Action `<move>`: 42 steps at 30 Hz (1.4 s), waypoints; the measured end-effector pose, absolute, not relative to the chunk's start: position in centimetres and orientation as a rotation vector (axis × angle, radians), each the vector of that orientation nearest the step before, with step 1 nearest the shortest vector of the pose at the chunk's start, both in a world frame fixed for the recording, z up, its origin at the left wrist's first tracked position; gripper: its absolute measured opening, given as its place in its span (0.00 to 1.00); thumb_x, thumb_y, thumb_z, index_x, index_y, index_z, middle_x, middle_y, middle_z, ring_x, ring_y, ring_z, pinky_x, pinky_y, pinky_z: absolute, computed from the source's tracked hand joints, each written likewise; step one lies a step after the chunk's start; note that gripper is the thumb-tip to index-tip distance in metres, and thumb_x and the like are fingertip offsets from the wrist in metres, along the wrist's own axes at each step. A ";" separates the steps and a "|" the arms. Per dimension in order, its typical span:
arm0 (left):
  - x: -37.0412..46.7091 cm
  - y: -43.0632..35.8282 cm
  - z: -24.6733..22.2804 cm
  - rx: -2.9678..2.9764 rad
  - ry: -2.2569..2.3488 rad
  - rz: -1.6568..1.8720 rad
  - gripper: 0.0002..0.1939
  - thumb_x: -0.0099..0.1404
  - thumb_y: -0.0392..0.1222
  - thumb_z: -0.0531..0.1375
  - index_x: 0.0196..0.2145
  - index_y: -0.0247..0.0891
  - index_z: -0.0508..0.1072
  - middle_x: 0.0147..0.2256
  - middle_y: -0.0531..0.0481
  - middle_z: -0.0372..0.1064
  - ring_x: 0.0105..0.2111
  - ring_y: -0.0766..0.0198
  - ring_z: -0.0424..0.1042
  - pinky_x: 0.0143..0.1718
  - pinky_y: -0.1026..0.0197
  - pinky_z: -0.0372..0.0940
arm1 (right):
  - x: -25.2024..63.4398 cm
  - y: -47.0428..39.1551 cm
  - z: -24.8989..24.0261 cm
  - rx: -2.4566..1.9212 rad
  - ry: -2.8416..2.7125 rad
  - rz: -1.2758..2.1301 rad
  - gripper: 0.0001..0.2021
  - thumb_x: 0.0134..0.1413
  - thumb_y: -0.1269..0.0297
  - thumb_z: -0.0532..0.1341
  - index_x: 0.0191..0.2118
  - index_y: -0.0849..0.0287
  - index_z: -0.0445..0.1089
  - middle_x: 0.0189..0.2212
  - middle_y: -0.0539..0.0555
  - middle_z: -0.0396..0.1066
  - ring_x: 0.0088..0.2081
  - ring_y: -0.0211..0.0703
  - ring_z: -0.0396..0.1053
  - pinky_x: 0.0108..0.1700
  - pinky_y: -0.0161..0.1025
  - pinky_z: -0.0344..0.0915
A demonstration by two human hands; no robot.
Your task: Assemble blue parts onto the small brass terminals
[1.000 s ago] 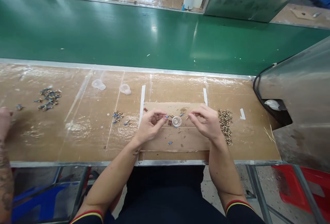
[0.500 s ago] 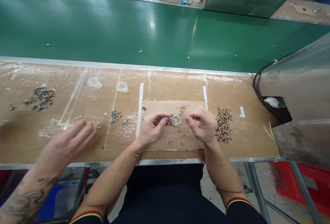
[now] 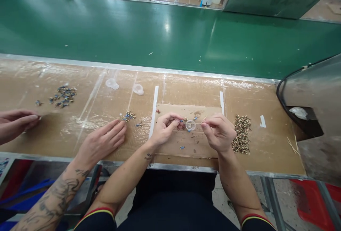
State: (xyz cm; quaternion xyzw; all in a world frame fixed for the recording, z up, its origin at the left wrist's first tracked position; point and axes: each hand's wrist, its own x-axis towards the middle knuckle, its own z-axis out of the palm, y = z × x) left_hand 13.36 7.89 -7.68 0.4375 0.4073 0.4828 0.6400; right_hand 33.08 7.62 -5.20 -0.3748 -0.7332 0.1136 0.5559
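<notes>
My left hand (image 3: 165,128) pinches a small part with a blue section (image 3: 181,121) between thumb and fingertips. My right hand (image 3: 220,131) grips a thin wooden stick (image 3: 196,123), which points left above a small clear round cup (image 3: 190,125). The cup stands on a cardboard sheet (image 3: 197,149) between the two hands. A loose blue-and-gold part (image 3: 182,147) lies on the sheet nearer to me, with others close behind the cup. A dense pile of small gold parts (image 3: 241,135) lies right beside my right hand.
At left, a co-worker's hand (image 3: 106,140) touches a small cluster of blue-and-gold parts (image 3: 130,116); their other hand (image 3: 18,124) is farther left, near a larger cluster (image 3: 64,96). Two clear plastic pieces (image 3: 138,89) lie behind. A green belt (image 3: 160,36) runs beyond the table; a metal housing (image 3: 317,117) stands at right.
The co-worker's near hand has moved right to the small cluster, and their other hand has come into view. My hands stay around the cup; the whole view has shifted slightly.
</notes>
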 end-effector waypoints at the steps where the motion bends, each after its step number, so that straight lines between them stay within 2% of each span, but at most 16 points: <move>1: 13.3 7.9 -7.7 0.968 0.923 1.091 0.13 0.59 0.50 0.71 0.33 0.39 0.77 0.27 0.49 0.75 0.27 0.65 0.74 0.31 0.62 0.71 | 33.1 7.6 -5.2 -0.884 -1.729 0.262 0.05 0.61 0.72 0.64 0.37 0.54 0.71 0.27 0.48 0.73 0.28 0.38 0.69 0.29 0.38 0.65; 5: 13.4 7.7 -8.0 0.930 0.937 1.033 0.16 0.55 0.50 0.73 0.35 0.36 0.77 0.28 0.47 0.78 0.29 0.63 0.77 0.31 0.63 0.72 | 33.0 7.6 -5.1 -0.882 -1.720 0.245 0.04 0.61 0.71 0.64 0.36 0.55 0.71 0.27 0.48 0.73 0.28 0.38 0.69 0.28 0.38 0.65; 14: 13.9 7.5 -8.1 1.012 0.896 1.046 0.22 0.60 0.58 0.69 0.37 0.34 0.75 0.30 0.43 0.80 0.29 0.62 0.80 0.30 0.62 0.74 | 32.8 7.5 -5.2 -0.872 -1.713 0.239 0.05 0.60 0.72 0.64 0.37 0.54 0.71 0.27 0.49 0.73 0.27 0.39 0.70 0.28 0.38 0.67; 18: 13.9 7.4 -7.9 1.028 0.871 1.058 0.22 0.61 0.60 0.68 0.36 0.35 0.74 0.30 0.45 0.80 0.27 0.61 0.79 0.28 0.62 0.73 | 32.8 7.4 -5.3 -0.878 -1.729 0.219 0.04 0.61 0.71 0.63 0.37 0.54 0.71 0.27 0.49 0.73 0.27 0.39 0.70 0.27 0.39 0.67; 24: 13.9 7.4 -7.6 1.014 0.809 1.089 0.16 0.64 0.55 0.68 0.36 0.40 0.74 0.27 0.49 0.78 0.25 0.61 0.76 0.26 0.59 0.71 | 32.7 7.5 -5.2 -0.884 -1.745 0.184 0.04 0.61 0.71 0.63 0.36 0.54 0.71 0.26 0.49 0.72 0.26 0.39 0.69 0.27 0.38 0.67; 30: 13.6 7.5 -7.5 1.035 0.816 1.019 0.18 0.63 0.55 0.68 0.36 0.36 0.72 0.27 0.47 0.76 0.28 0.62 0.77 0.30 0.60 0.72 | 32.7 7.5 -5.3 -0.889 -1.752 0.193 0.04 0.61 0.71 0.64 0.37 0.54 0.71 0.26 0.48 0.73 0.27 0.38 0.69 0.27 0.37 0.67; 34: 13.9 7.2 -7.9 1.071 0.956 1.018 0.16 0.67 0.52 0.66 0.39 0.35 0.73 0.32 0.47 0.76 0.33 0.61 0.77 0.34 0.59 0.73 | 32.7 7.6 -5.3 -0.902 -1.761 0.181 0.04 0.62 0.70 0.64 0.36 0.54 0.71 0.26 0.48 0.72 0.25 0.38 0.68 0.26 0.38 0.67; 39: 13.9 6.3 -7.9 1.083 1.045 1.047 0.15 0.72 0.47 0.61 0.49 0.33 0.73 0.45 0.45 0.74 0.40 0.62 0.75 0.42 0.55 0.75 | 32.4 7.6 -5.4 -0.898 -1.778 0.205 0.04 0.61 0.71 0.64 0.37 0.54 0.72 0.26 0.48 0.72 0.25 0.37 0.67 0.27 0.36 0.66; 42: 10.0 6.1 -6.4 1.078 1.092 1.099 0.10 0.70 0.44 0.63 0.44 0.34 0.74 0.41 0.46 0.76 0.40 0.61 0.77 0.41 0.55 0.75 | 32.5 7.5 -5.3 -0.894 -1.774 0.217 0.04 0.60 0.72 0.64 0.37 0.54 0.73 0.26 0.48 0.72 0.26 0.38 0.68 0.27 0.37 0.66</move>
